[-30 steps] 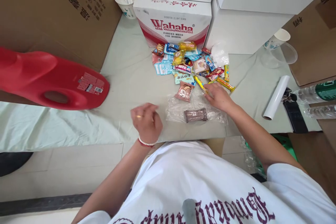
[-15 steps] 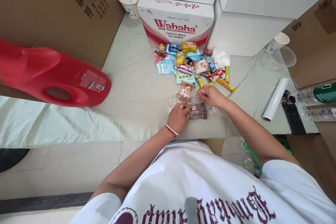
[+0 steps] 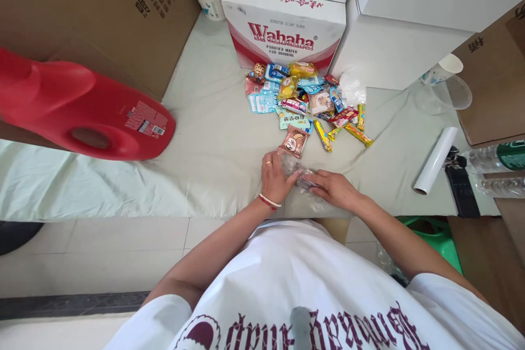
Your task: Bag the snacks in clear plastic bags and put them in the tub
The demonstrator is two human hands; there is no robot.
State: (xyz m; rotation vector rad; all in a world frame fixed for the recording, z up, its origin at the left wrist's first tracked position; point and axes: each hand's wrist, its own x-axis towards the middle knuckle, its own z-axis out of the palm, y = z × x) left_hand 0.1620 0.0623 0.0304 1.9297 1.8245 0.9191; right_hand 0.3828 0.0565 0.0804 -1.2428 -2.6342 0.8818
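A clear plastic bag (image 3: 292,164) lies crumpled between my hands near the table's front edge. A dark brown packet shows dimly through it, mostly hidden. My left hand (image 3: 275,179) grips the bag's left side, thumb pointing right. From the right, my right hand (image 3: 335,190) has its thumb and fingers closed on the other end. Just beyond the left fingers sits a brown wrapped snack (image 3: 294,141). Farther back is a pile of colourful snacks, with a pale green packet (image 3: 292,119) at its front and a yellow stick packet (image 3: 323,135) to the right.
Behind the pile stands a Wahaha box (image 3: 285,27), beside white boxes (image 3: 381,49). A red jug (image 3: 106,115) is at the left. Paper cups (image 3: 209,0), a white roll (image 3: 435,161), a black phone-like object (image 3: 462,191) and plastic bottles (image 3: 498,157) line the sides.
The plastic, spread flat around the brown packet before, is now gathered over it. My right hand has moved down towards me and onto the bag. The view has shifted slightly.
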